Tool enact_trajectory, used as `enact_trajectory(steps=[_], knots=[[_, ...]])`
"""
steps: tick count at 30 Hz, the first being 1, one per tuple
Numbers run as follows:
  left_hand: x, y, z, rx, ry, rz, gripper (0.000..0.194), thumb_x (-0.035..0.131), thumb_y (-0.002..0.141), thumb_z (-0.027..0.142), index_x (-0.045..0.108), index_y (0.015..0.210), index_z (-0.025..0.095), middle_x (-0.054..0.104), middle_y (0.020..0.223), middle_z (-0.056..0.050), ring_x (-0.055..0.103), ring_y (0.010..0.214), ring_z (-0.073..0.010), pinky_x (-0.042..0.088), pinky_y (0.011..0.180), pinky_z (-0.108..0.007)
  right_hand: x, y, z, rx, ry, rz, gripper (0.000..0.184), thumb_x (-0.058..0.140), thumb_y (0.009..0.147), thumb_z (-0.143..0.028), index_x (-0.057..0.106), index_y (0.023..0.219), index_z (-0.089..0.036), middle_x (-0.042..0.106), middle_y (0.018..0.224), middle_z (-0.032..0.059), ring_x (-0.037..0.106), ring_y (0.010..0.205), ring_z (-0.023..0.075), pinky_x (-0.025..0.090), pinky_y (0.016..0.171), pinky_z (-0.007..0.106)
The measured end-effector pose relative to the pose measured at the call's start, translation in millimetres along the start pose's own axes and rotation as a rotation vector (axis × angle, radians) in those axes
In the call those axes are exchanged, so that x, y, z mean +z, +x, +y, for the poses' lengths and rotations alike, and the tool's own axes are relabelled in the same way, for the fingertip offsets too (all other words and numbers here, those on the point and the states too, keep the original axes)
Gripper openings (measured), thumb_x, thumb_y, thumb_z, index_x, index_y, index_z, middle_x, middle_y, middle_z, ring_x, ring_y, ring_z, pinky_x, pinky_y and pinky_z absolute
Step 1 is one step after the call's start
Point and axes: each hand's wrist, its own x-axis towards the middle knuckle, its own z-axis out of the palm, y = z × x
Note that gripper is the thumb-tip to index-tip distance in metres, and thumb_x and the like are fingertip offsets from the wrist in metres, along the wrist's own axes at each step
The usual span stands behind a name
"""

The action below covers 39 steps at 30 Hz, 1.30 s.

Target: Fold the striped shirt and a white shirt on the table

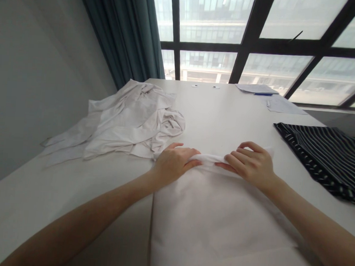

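A white garment [217,215] lies flat on the white table [227,112] in front of me, its far edge rolled or folded into a thick band [212,160]. My left hand [175,162] grips the left end of that band, fingers curled over it. My right hand [250,163] pinches the right part of the same band, thumb underneath and fingers on top. Both forearms reach in from the near edge.
A crumpled pile of white clothes [127,122] lies at the left of the table. A dark striped garment [326,158] is spread at the right. Papers and a pen [262,92] lie at the far edge by the window; a teal curtain [126,29] hangs at the back left.
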Motion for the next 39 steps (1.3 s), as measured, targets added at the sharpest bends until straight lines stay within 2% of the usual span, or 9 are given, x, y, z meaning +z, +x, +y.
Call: enact_trajectory(steps=[6,11,15,19,21,23,25,33,39], knots=[[7.1,-2.6,-2.3,-0.008,0.030,0.088,0.032,0.049,0.097,0.046,0.069,0.088,0.022,0.074,0.076,0.001,0.066,0.072,-0.0146,0.040,0.098,-0.032,-0.2,1.0,-3.4,-0.017,-0.026,-0.021,0.043,0.050,0.097,-0.044,0.054,0.060,-0.022,0.055,0.051,-0.0050,0.048,0.054,0.0110,0.038,0.077,0.027],[10.8,-6.0,-5.4,0.028,0.060,0.157,0.032,0.049,0.097,0.044,0.070,0.089,0.022,0.073,0.074,0.001,0.065,0.068,-0.0135,0.040,0.096,-0.030,1.0,4.0,1.4,0.022,-0.015,-0.052,0.046,0.045,0.099,-0.046,0.055,0.061,-0.021,0.060,0.053,-0.0038,0.053,0.054,0.0111,0.038,0.075,0.027],[14.4,-6.5,-8.5,0.044,0.105,0.178,0.033,0.048,0.098,0.045,0.070,0.092,0.021,0.073,0.073,0.001,0.066,0.068,-0.0136,0.040,0.094,-0.029,3.2,1.4,12.5,0.128,0.003,-0.131,0.052,0.042,0.098,-0.052,0.055,0.059,-0.020,0.062,0.052,-0.0009,0.056,0.053,0.0127,0.037,0.071,0.028],[16.2,-5.1,-12.9,0.015,0.146,0.146,0.034,0.048,0.097,0.048,0.070,0.093,0.022,0.074,0.077,-0.001,0.066,0.074,-0.0151,0.042,0.089,-0.028,6.4,-4.2,19.6,0.187,-0.004,-0.125,0.057,0.041,0.096,-0.058,0.054,0.055,-0.020,0.060,0.048,-0.0008,0.055,0.049,0.0130,0.038,0.070,0.028],[15.7,-4.4,-15.8,-0.015,0.180,0.119,0.038,0.048,0.095,0.053,0.069,0.088,0.022,0.072,0.072,-0.002,0.065,0.072,-0.0168,0.043,0.077,-0.027,7.9,-6.0,19.9,0.184,-0.005,-0.114,0.057,0.041,0.097,-0.057,0.052,0.053,-0.021,0.059,0.047,-0.0020,0.055,0.049,0.0125,0.039,0.069,0.027],[14.3,-3.8,-19.0,-0.055,0.225,0.095,0.046,0.046,0.093,0.059,0.067,0.078,0.021,0.068,0.064,-0.002,0.063,0.066,-0.0177,0.038,0.064,-0.026,9.4,-7.2,19.4,0.184,0.002,-0.119,0.057,0.042,0.097,-0.056,0.051,0.053,-0.021,0.058,0.047,-0.0030,0.055,0.049,0.0120,0.040,0.070,0.027],[12.1,-2.9,-21.9,-0.084,0.264,0.075,0.051,0.044,0.092,0.062,0.065,0.073,0.020,0.065,0.060,-0.002,0.060,0.062,-0.0171,0.032,0.058,-0.025,10.9,-8.5,19.5,0.198,0.011,-0.120,0.057,0.042,0.097,-0.056,0.052,0.053,-0.021,0.058,0.047,-0.0029,0.055,0.049,0.0121,0.040,0.069,0.027],[3.8,1.7,-29.5,-0.207,0.273,-0.022,0.060,0.039,0.090,0.069,0.064,0.068,0.019,0.063,0.058,-0.004,0.055,0.054,-0.0164,0.019,0.053,-0.027,18.0,-15.2,24.0,0.231,0.003,-0.094,0.058,0.042,0.096,-0.057,0.053,0.052,-0.021,0.054,0.046,-0.0014,0.054,0.049,0.0134,0.036,0.061,0.026],[-3.6,0.8,-45.6,-0.270,0.185,0.006,0.059,0.047,0.087,0.070,0.062,0.061,0.019,0.061,0.057,-0.003,0.052,0.057,-0.0164,0.020,0.054,-0.027,23.8,-26.0,33.0,0.323,0.039,-0.129,0.059,0.041,0.095,-0.060,0.057,0.053,-0.021,0.054,0.045,0.0003,0.057,0.053,0.0159,0.035,0.059,0.026]])
